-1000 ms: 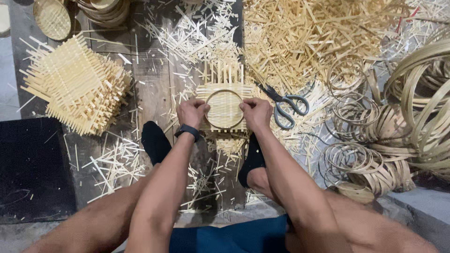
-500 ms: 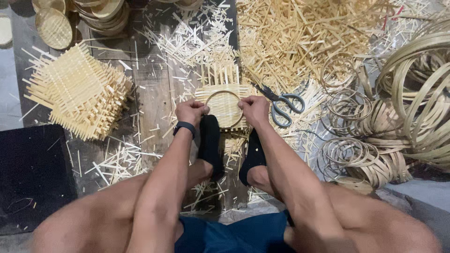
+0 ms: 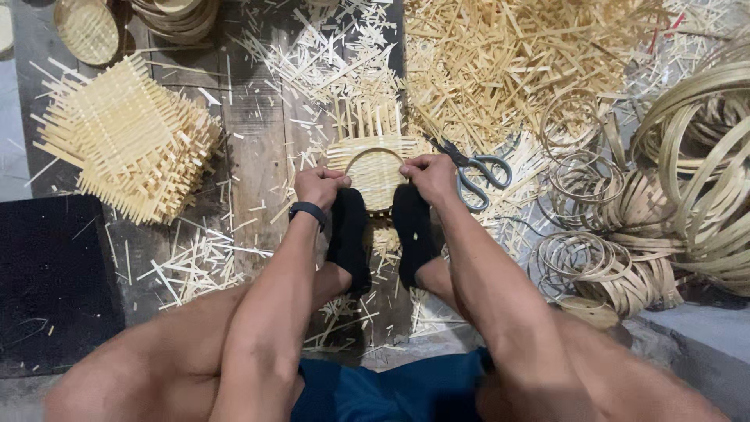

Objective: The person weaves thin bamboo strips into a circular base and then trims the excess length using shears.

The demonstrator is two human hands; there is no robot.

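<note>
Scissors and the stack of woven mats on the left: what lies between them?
In the head view, the small woven mat with its hoop, gripped by left hand and right hand, between scissors and mat stack.

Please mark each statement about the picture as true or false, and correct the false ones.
1. Both hands grip the round hoop on the small woven mat. True: the left hand and the right hand hold its two sides.
2. The scissors lie left of the left hand. False: they lie just right of the right hand.
3. A stack of woven mats lies to the left. True.
4. The person is barefoot. False: the feet wear black socks.
5. Bamboo rings are piled on the right. True.
</note>
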